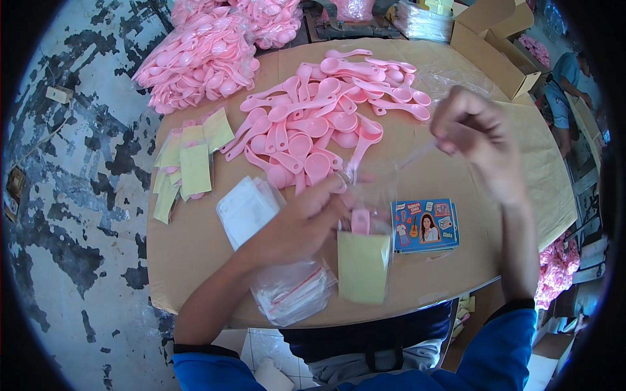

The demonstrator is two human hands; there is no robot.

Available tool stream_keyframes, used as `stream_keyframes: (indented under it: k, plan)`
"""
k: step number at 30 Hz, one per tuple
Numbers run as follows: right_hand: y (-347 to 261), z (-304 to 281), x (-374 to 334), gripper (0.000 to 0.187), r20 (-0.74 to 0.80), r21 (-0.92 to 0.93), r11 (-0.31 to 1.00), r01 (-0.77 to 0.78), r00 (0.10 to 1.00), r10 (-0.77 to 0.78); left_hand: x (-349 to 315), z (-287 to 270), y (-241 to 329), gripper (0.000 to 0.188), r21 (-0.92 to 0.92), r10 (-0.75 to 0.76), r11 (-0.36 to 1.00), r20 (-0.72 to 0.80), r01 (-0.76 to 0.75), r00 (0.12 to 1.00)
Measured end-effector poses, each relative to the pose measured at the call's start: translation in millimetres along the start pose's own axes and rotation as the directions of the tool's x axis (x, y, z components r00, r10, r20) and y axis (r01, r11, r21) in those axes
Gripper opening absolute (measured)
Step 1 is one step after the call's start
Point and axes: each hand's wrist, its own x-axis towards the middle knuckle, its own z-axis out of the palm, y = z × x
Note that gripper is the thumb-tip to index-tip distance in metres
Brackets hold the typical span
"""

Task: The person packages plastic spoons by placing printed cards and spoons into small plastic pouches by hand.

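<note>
My left hand point(303, 225) grips the upper edge of a clear plastic bag point(381, 189) above the table's near side. Inside the bag are a pale yellow card point(363, 267) and a pink spoon, whose handle end point(360, 221) shows above the card. My right hand point(473, 130) is raised to the right, its fingers pinched on a thin clear strip point(417, 155) that stretches toward the bag's top. Close by the bag lies a stack of blue printed cards point(426, 226). Under my left forearm are flat clear bags point(293, 293) and a white stack point(244, 207).
Loose pink spoons point(313, 120) are heaped mid-table. Filled bags with yellow cards point(195, 169) lie at the left. Large bags of pink spoons point(202, 62) stand at the far left. An open cardboard box point(489, 55) is at the far right, with another person point(566, 85) beyond.
</note>
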Motion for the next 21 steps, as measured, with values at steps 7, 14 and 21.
stream_keyframes:
  k: [7,14,21]
  plan:
    - [28.4,-71.7,2.4,0.012,0.336,0.031,0.989,-0.147,0.933,0.128,7.1,-17.4,13.5,0.036,-0.207,-0.133,0.973,-0.136,0.103,0.982]
    - [11.1,-9.2,2.6,0.011,0.057,-0.011,0.992,-0.127,0.990,0.127,3.4,-5.3,14.9,0.060,-0.164,-0.159,0.976,-0.085,0.143,0.984]
    - [-2.3,-40.8,7.3,0.022,-0.321,0.209,0.956,0.205,0.938,-0.131,3.4,-17.6,9.0,0.045,-0.007,-0.068,0.998,-0.212,0.068,0.975]
